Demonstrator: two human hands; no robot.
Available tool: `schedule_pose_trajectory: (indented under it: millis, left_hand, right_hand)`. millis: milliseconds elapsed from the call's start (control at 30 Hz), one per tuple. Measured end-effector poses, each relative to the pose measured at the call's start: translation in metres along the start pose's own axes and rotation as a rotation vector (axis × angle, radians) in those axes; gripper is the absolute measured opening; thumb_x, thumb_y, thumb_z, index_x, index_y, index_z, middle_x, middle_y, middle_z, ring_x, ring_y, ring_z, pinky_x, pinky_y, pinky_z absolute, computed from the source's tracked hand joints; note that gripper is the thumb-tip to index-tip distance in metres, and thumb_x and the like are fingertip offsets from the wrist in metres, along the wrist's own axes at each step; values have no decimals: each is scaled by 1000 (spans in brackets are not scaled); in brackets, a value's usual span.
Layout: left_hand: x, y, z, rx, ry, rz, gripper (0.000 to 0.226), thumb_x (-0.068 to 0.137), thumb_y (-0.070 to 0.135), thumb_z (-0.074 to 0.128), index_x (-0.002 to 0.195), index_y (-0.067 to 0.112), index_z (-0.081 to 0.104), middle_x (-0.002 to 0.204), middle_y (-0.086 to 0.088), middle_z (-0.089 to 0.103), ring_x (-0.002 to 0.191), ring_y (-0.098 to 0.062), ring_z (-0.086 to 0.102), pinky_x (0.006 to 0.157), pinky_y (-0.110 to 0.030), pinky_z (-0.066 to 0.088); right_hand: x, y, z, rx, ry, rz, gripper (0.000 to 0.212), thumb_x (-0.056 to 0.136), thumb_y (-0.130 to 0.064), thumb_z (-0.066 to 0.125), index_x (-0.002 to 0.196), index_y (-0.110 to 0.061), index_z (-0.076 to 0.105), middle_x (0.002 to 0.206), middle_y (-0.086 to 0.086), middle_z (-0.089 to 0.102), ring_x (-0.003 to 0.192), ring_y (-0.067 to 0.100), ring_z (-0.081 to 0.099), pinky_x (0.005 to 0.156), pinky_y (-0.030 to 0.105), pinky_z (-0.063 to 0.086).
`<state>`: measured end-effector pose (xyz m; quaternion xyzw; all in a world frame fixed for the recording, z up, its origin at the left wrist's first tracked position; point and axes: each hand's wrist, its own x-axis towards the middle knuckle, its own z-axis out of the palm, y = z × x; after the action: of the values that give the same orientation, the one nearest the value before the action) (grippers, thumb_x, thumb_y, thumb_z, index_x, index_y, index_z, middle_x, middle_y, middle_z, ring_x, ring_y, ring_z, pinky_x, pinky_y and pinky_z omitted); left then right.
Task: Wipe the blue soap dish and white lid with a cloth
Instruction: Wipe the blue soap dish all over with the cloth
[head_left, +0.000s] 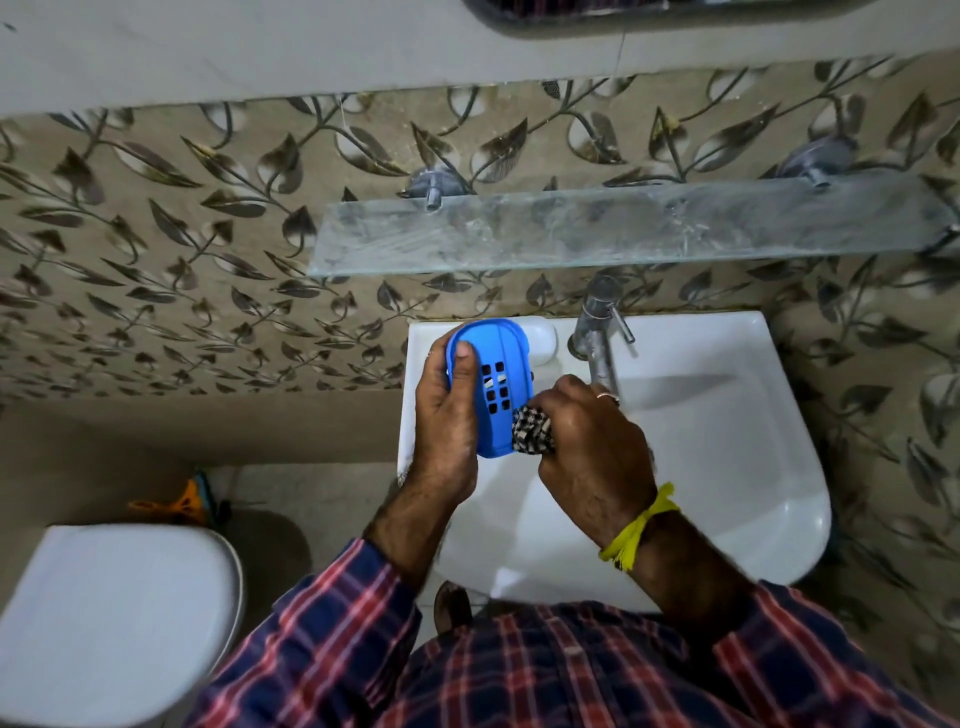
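Soap dish over sink, lid behind, tap right.

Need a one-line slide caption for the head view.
Over a white sink, left hand holds the blue soap dish while right hand wipes it with a checked cloth.

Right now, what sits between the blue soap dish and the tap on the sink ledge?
In the head view, the white lid lies on the sink ledge, between the blue soap dish held in the left hand and the tap.

soap dish: blue
cloth: black-and-white check
shirt: navy-red plaid
wrist thread: yellow
sink: white
wall tiles: beige, leaf pattern
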<state>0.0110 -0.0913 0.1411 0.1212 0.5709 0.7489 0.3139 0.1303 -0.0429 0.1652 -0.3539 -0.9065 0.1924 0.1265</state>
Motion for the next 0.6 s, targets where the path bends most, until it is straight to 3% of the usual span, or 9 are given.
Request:
schedule_pose_trajectory:
  millis: [100,233,367,467,600]
  left_hand:
    - [-3,-4,3,11,15,12,21,94,44,54,103,32,68,109,-19,69,105,-53,64,85,-67,53]
    - [-4,-9,6,44,16,14,20,103,35,50,108,23,65,101,-9,70,93,-32,68,80,-49,57]
    - [-6,-16,2,66,-17,17,24,105,30,47,118,14,61,105,-14,68,94,-34,66,85,-55,55]
    - [-3,-16,-1,79,-8,18,23,103,35,49,115,21,64,108,-15,69,97,-34,66,87,-59,54]
    - [-2,-15,-4,83,25,11,18,103,38,49,102,35,67,100,-2,71,95,-27,66,85,-52,55]
  right_hand:
    - [-4,1,0,29,-131,15,28,79,-3,54,99,-16,68,99,2,58,97,30,56,70,44,53]
    - [-6,0,-2,137,-235,13,39,77,0,54,106,-21,70,102,2,62,101,29,57,82,46,52]
    - [-9,-9,2,292,-257,-39,43,69,3,51,94,-25,72,95,-2,63,96,27,59,79,44,53]
    - [-14,-9,1,218,-216,-57,44,74,2,55,101,-29,71,100,-4,60,99,26,55,81,42,51]
    - [-9,-4,-5,21,-218,-35,39,83,-4,54,109,-30,67,107,0,54,105,26,50,83,41,50]
